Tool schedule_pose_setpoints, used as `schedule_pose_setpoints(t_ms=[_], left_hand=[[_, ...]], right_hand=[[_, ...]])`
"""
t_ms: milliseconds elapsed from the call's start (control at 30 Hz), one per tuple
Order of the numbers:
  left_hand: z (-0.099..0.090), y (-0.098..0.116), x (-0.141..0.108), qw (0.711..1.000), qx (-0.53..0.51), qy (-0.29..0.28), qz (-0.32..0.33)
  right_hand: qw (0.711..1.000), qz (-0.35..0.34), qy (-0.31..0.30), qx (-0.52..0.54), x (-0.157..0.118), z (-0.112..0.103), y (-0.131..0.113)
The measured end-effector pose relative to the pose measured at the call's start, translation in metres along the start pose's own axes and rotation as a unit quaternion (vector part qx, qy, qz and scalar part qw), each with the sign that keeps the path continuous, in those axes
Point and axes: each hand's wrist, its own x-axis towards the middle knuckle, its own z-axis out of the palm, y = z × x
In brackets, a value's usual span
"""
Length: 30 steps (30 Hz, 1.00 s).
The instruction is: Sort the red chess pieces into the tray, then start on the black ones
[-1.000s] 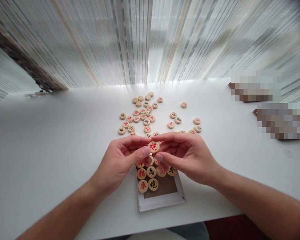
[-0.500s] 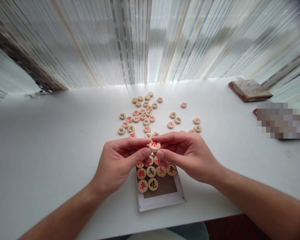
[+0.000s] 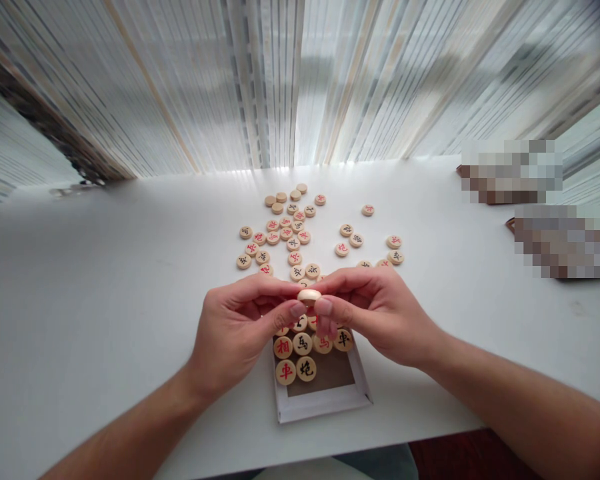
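Observation:
Between the fingertips of both hands is one round wooden Chinese chess piece point(image 3: 309, 297), tilted so that its pale edge faces me and its character is out of sight. My left hand point(image 3: 247, 323) pinches it from the left with thumb and forefinger. From the right, my right hand point(image 3: 375, 313) does the same. Below them lies a shallow white box point(image 3: 325, 405) with a brown bottom, holding rows of pieces with red or black characters. A red-marked piece point(image 3: 285, 372) and a black-marked piece point(image 3: 306, 369) form its nearest row. My fingers hide part of the farther rows.
Loose chess pieces point(image 3: 286, 233) lie scattered on the white table point(image 3: 130, 293) beyond my hands, a few plain side up. Two blurred flat objects point(image 3: 510, 180) lie at the right. A striped curtain point(image 3: 270, 80) hangs along the back edge.
The held piece has tipped over between my fingers: its red character faced up before, and now its edge shows. Both hands have stayed in nearly the same place.

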Motion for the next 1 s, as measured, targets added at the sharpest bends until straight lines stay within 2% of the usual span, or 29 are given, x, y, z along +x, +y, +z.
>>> schedule_pose_setpoints(t_ms=[267,467,667,867,1000], left_hand=[[-0.0001,-0.0039,-0.0067,0.998,0.054,0.007,0.026],[-0.0012,-0.0060,-0.0075,0.994,0.092,-0.019,0.064],[-0.0017,-0.0045,-0.0090,0.987,0.129,-0.043,0.080],[0.0004,-0.0026,-0.0086,0.991,0.116,-0.025,0.057],[-0.0010,-0.0025,-0.0074,0.985,0.145,-0.015,0.088]], right_hand=[[0.999,0.051,0.000,-0.011,0.0003,-0.0029,0.0011],[0.995,0.097,-0.004,0.014,0.0000,-0.0012,0.0011],[0.994,0.108,-0.007,0.010,-0.0008,-0.0016,0.0002],[0.992,0.097,-0.011,0.076,0.0000,-0.0002,0.0018],[0.989,0.107,-0.021,0.098,-0.0008,-0.0006,0.0028]])
